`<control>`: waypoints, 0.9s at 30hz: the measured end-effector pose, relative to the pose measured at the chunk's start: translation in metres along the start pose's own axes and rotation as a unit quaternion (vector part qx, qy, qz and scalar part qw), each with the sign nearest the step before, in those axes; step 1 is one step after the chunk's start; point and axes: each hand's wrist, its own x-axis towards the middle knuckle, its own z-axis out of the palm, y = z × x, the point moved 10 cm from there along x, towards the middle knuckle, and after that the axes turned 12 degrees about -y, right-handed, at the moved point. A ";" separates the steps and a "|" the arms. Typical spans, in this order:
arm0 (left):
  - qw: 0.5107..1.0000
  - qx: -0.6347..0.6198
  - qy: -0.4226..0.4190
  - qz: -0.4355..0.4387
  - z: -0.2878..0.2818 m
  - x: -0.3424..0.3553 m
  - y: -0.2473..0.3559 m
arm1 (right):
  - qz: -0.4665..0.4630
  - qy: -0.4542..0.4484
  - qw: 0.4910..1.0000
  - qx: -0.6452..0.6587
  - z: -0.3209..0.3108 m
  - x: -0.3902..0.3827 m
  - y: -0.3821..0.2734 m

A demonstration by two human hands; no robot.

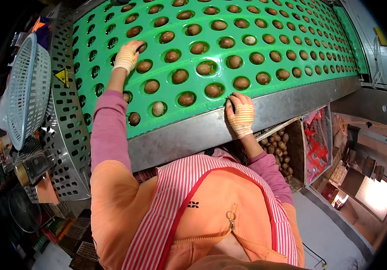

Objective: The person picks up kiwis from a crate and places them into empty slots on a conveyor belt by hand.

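A green belt [202, 38] with rows of oval pockets runs in front of me, and most pockets hold a brown egg [214, 90]. My left hand [127, 56], in a striped fingerless glove, reaches over the belt's left part. Its fingers close round a brown egg [142, 47] at its pocket, partly covered by the fingertips. At the near side, my right hand [241, 116] wears a similar glove and rests on the metal edge [180, 141]. Its fingers are slightly bent and apart, with no egg in them. A paler egg [158, 109] lies near the left end.
A perforated metal guard [67, 148] with a yellow warning sign [61, 78] borders the belt's left end. Beyond it stands a pale blue plastic basket [29, 90]. Under the metal edge at right are a crate of eggs [276, 146] and a red-and-clear plastic bag [317, 148].
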 end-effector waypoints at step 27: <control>0.985 0.049 -0.168 -0.007 0.085 -0.164 0.120 | 0.005 0.063 0.993 0.102 -0.013 -0.015 0.012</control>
